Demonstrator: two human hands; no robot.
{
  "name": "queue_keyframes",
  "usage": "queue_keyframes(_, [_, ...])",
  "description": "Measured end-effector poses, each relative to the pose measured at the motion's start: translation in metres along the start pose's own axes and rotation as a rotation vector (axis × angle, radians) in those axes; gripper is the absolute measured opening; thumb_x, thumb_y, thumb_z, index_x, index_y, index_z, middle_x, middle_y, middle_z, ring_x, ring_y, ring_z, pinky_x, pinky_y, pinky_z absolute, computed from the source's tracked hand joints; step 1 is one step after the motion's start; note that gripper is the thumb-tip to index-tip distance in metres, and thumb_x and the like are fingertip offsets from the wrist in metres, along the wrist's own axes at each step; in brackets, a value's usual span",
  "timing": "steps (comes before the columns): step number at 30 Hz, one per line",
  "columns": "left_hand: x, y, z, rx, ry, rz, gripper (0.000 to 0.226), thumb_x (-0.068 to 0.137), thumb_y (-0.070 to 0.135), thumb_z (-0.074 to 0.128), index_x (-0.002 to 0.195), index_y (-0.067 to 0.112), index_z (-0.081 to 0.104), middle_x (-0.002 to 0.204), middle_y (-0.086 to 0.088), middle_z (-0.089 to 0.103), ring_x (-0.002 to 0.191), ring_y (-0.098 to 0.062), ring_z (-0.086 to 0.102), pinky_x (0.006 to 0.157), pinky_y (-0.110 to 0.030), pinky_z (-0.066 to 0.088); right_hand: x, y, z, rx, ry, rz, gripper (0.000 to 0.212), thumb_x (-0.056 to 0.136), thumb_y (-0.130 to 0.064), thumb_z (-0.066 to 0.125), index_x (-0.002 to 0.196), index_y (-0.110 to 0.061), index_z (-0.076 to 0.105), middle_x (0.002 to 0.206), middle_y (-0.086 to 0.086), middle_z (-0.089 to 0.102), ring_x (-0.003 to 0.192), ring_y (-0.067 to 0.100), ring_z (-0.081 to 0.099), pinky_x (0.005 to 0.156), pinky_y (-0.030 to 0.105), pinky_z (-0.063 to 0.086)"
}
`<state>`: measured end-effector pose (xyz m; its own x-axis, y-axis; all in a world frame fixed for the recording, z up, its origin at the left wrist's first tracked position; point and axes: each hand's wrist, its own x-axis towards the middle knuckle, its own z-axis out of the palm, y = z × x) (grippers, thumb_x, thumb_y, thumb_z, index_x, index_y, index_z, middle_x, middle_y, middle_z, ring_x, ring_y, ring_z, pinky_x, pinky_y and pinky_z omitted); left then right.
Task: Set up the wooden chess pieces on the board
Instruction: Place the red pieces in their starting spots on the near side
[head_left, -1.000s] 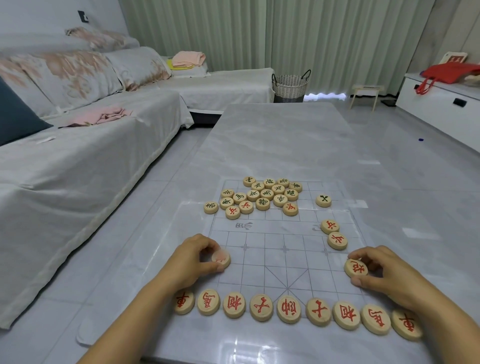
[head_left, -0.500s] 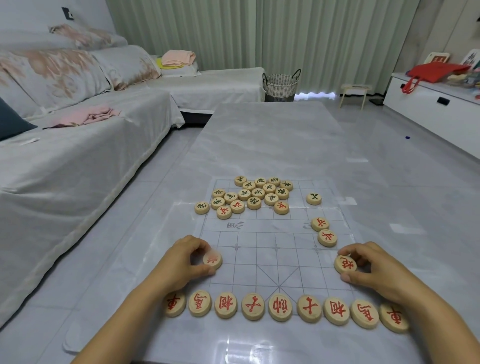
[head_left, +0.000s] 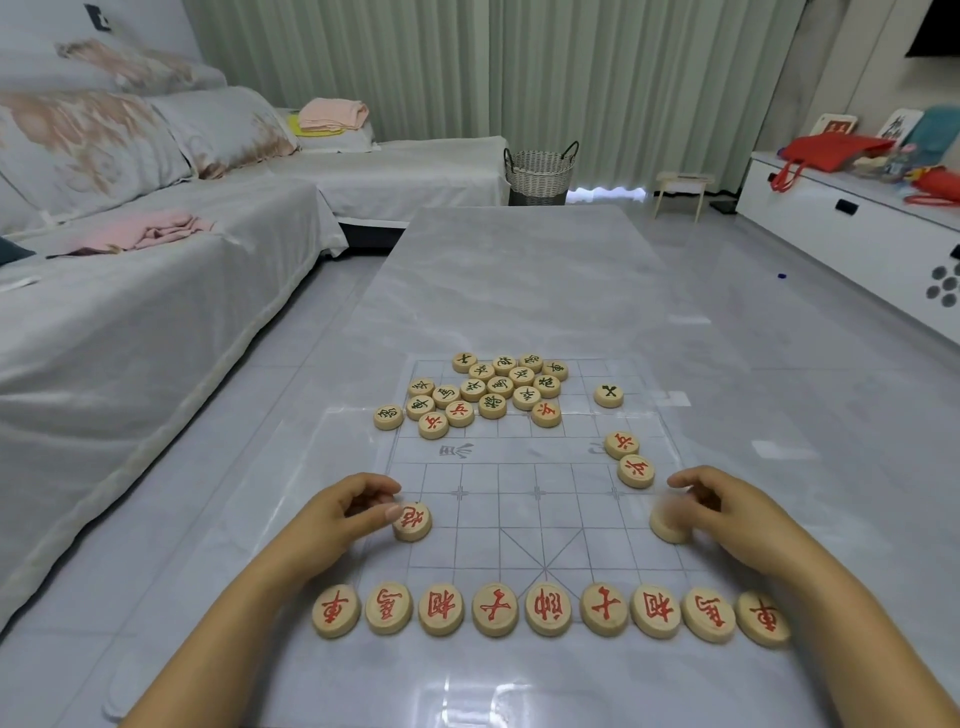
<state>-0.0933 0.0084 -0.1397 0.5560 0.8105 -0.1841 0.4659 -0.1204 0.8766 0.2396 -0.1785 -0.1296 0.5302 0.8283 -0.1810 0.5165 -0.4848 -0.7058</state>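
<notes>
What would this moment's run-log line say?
front row of nine pieces placed | left hand thumb against red-lettered piece on board | right hand holding blurred piece | loose pile at far end

A clear, grid-lined board (head_left: 519, 551) lies flat. Nine pale round wooden discs with red characters (head_left: 548, 609) line its near edge. A left red disc (head_left: 413, 521) and a blurred right disc (head_left: 669, 526) sit further in; dark- and red-marked discs (head_left: 493, 389) cluster at the far side.
</notes>
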Motion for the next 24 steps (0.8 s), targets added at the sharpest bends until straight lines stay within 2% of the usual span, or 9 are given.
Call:
queue_keyframes(5, [0.000,-0.001,-0.001,-0.061,0.032,-0.009,0.015,0.087,0.029,0.057,0.101,0.027,0.063,0.109,0.006,0.065,0.108,-0.011,0.056,0.096,-0.028,0.039,0.018,-0.019,0.006,-0.176,0.044,0.050,0.047,0.085,-0.042,0.059,0.124,-0.018,0.049,0.108,0.002,0.055,0.093,0.017,0.056,0.079,0.030,0.047])
queue_keyframes(8, [-0.003,0.000,-0.001,-0.103,0.045,0.001,0.015,0.089,0.028,0.055,0.100,0.026,0.064,0.107,0.004,0.066,0.107,-0.012,0.057,0.099,-0.031,0.039,0.032,-0.029,0.008,-0.308,0.005,0.081,0.051,0.081,-0.048,0.062,0.122,-0.022,0.048,0.116,0.003,0.054,0.096,0.019,0.057,0.083,0.034,0.050])
queue_keyframes(11, [-0.005,-0.002,-0.004,-0.172,0.071,0.012,0.017,0.087,0.029,0.055,0.099,0.024,0.066,0.100,0.001,0.070,0.104,-0.015,0.061,0.101,-0.033,0.041,0.040,-0.033,0.007,-0.354,-0.016,0.095,0.039,0.079,-0.046,0.065,0.108,-0.023,0.051,0.106,0.000,0.058,0.091,0.018,0.057,0.080,0.034,0.050])
queue_keyframes(14, [-0.007,-0.003,-0.006,-0.210,0.071,0.028,0.029,0.075,0.044,0.063,0.097,0.026,0.068,0.098,0.002,0.072,0.102,-0.015,0.063,0.102,-0.037,0.042,0.039,-0.025,-0.005,-0.363,0.015,0.145,0.032,0.079,-0.045,0.065,0.094,-0.020,0.052,0.094,0.000,0.061,0.086,0.018,0.057,0.079,0.035,0.049])
queue_keyframes(16, [-0.008,-0.004,-0.006,-0.221,0.067,0.040,0.038,0.067,0.052,0.070,0.096,0.028,0.068,0.097,0.003,0.072,0.101,-0.014,0.063,0.099,-0.036,0.043,0.036,-0.014,-0.017,-0.385,0.058,0.201,0.034,0.079,-0.050,0.062,0.087,-0.018,0.051,0.086,0.001,0.061,0.080,0.019,0.057,0.071,0.033,0.045])
queue_keyframes(20, [-0.007,-0.004,-0.005,-0.238,0.110,0.051,0.018,0.086,0.031,0.055,0.098,0.023,0.067,0.098,0.000,0.071,0.100,-0.017,0.062,0.100,-0.037,0.042,0.025,0.007,-0.031,-0.355,0.055,0.239,0.047,0.081,-0.061,0.052,0.077,-0.014,0.048,0.075,0.003,0.055,0.068,0.018,0.048,0.062,0.030,0.034])
queue_keyframes(22, [-0.007,-0.004,-0.004,-0.230,0.117,0.047,0.018,0.089,0.027,0.052,0.098,0.022,0.067,0.099,0.001,0.071,0.101,-0.017,0.062,0.099,-0.036,0.042,0.022,0.013,-0.034,-0.254,0.071,0.173,0.040,0.085,-0.053,0.052,0.088,-0.013,0.053,0.086,0.005,0.058,0.074,0.019,0.051,0.067,0.031,0.038])
queue_keyframes(24, [-0.006,-0.005,-0.003,-0.222,0.113,0.045,0.017,0.089,0.027,0.053,0.098,0.023,0.067,0.098,0.001,0.071,0.101,-0.017,0.062,0.099,-0.036,0.042,0.020,0.018,-0.038,-0.189,0.091,0.071,0.029,0.090,-0.036,0.054,0.113,-0.019,0.053,0.109,0.005,0.053,0.091,0.020,0.053,0.081,0.030,0.042])
